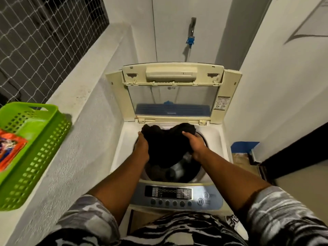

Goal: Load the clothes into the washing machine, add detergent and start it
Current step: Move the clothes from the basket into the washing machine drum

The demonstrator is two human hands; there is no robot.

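1. Both hands grip a bundle of soft black cloth (168,144) above the round drum of a cream top-loading washing machine (220,137): left hand (142,147) and right hand (196,144) at its sides, fingers curled in.
2. The hinged lid (171,96) stands upright.
3. A perforated green plastic basket (40,144) holding an orange packet (10,150) rests on the rough ledge to the left.
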